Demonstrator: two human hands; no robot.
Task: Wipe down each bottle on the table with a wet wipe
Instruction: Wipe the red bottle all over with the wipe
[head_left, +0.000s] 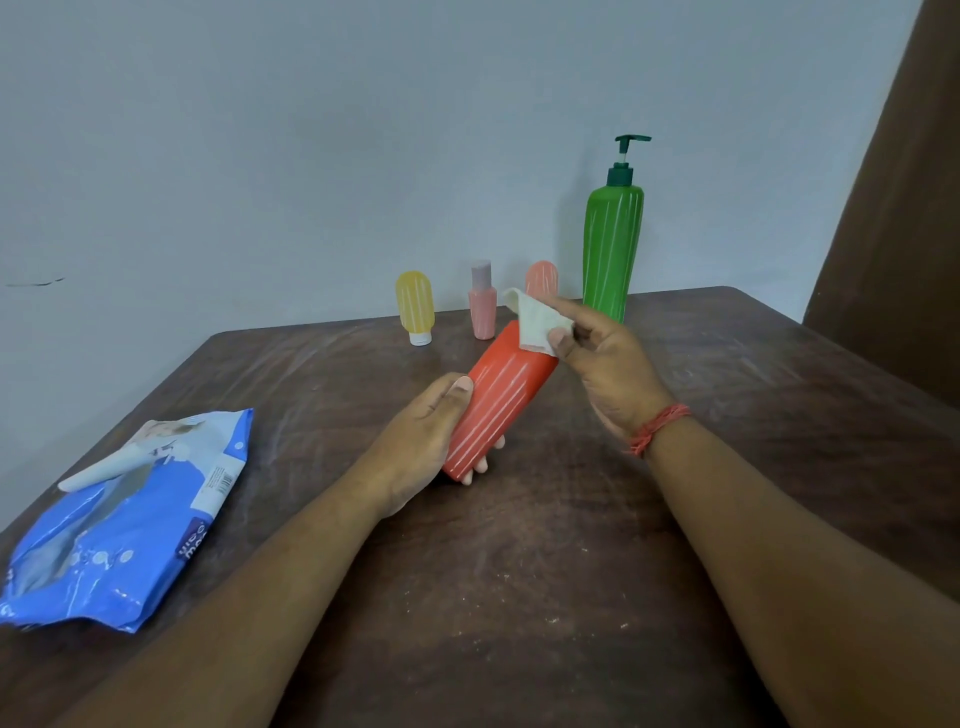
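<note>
My left hand (421, 441) grips a red-orange bottle (501, 400) with thin white stripes, tilted above the middle of the table. My right hand (605, 366) pinches a white wet wipe (535, 325) against the bottle's upper end. At the back of the table stand a yellow bottle (414, 306), a small pink bottle (483, 306) with a mauve cap, a salmon bottle (542, 278) partly hidden behind the wipe, and a tall green pump bottle (612, 249).
A blue pack of wet wipes (124, 525) lies at the left edge of the dark brown table (545, 571), its flap lifted. A pale wall runs behind the table and a brown curtain (893, 208) hangs at the right.
</note>
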